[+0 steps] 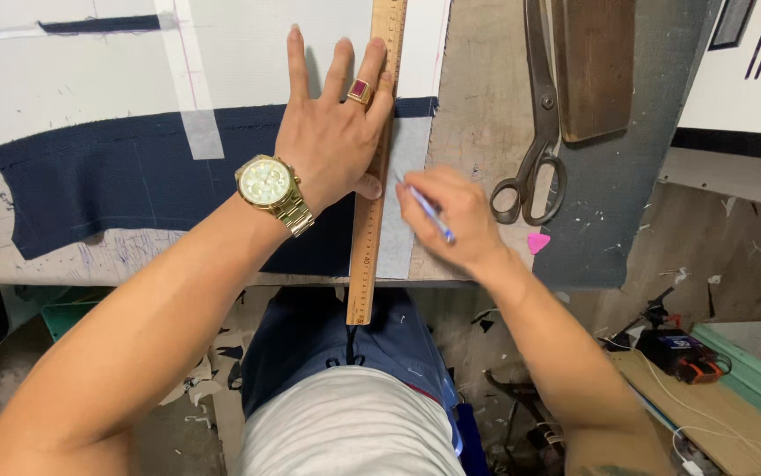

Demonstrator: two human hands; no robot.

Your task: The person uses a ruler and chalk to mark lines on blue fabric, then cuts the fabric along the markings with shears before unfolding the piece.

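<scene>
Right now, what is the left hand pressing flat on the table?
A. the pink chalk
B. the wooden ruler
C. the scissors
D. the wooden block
B: the left hand lies spread with its fingers on the wooden ruler, while the right hand holds a pen beside it.

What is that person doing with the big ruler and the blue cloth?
The left hand presses a long wooden ruler flat on dark blue fabric on the worktable. The right hand holds a blue pen with its tip at the ruler's edge, over a pale strip. Big scissors and a pink piece of chalk lie nearby.
</scene>
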